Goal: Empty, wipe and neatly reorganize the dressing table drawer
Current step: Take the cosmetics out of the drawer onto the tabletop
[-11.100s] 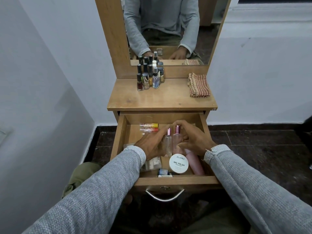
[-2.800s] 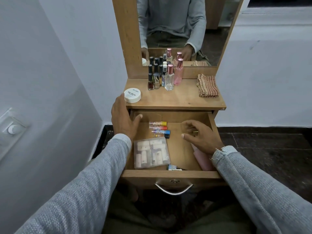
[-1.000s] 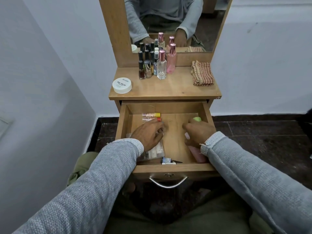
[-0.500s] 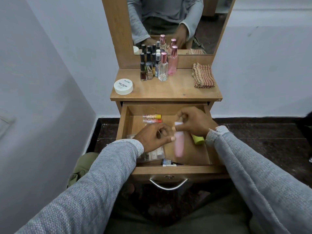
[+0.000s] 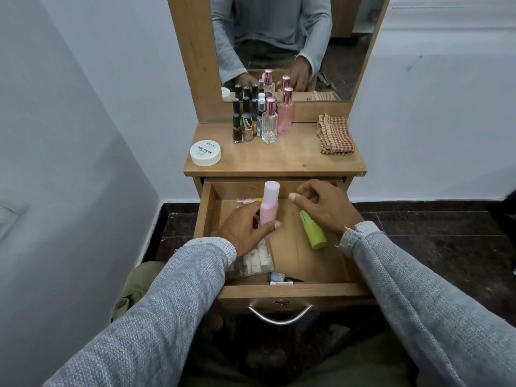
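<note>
Pink bottle [image 5: 269, 205] now upright in the left hand [image 5: 245, 229], fingers and thumb curled round its lower half — half a second ago held tilted by the right hand [image 5: 321, 209], which now hovers with fingers loosely bent, gripping nothing. Green tube [image 5: 312, 230] lying on the drawer [image 5: 293, 290] floor just beneath that hand. Clear packet [image 5: 255, 261] and small tubes [image 5: 280, 278] near the front wall. Above, on the wooden tabletop [image 5: 279, 160] — nail-polish bottles [image 5: 245, 120], two perfume bottles [image 5: 270, 121], white jar [image 5: 205, 153], checked cloth [image 5: 335, 135], mirror [image 5: 279, 37]. Pale walls, dark tiled floor.
</note>
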The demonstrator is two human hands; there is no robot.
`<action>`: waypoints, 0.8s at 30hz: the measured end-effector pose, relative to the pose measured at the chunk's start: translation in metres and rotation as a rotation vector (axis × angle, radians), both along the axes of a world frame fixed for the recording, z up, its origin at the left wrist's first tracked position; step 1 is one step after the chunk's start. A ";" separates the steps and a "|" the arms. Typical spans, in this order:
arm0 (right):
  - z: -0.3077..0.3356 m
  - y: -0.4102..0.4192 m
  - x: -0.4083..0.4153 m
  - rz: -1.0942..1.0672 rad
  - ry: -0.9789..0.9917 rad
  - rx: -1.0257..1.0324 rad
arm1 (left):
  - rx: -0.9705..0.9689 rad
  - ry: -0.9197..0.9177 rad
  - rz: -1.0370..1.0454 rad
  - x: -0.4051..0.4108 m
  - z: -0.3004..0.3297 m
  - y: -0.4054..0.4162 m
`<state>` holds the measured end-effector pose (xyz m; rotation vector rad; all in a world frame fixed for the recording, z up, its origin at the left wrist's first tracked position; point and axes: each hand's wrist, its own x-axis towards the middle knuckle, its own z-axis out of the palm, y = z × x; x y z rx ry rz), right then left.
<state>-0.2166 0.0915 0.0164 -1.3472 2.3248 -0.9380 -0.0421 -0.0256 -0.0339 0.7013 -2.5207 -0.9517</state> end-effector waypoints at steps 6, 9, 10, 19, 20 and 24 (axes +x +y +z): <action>-0.011 0.006 -0.003 0.069 -0.013 -0.003 | 0.042 0.065 0.031 -0.004 0.007 -0.001; -0.003 -0.001 0.007 0.197 -0.183 -0.074 | -0.028 0.056 -0.030 -0.012 0.015 0.001; 0.000 -0.004 0.010 0.212 -0.185 -0.107 | -0.055 0.053 -0.043 -0.016 0.018 0.003; 0.045 -0.032 -0.020 0.036 0.024 -0.305 | 0.033 0.171 0.018 -0.043 0.029 0.007; 0.054 -0.037 -0.026 0.005 0.029 -0.343 | 0.044 0.153 0.018 -0.044 0.025 0.009; 0.084 -0.061 -0.053 -0.069 0.021 -0.424 | 0.057 0.027 0.023 -0.049 0.011 0.015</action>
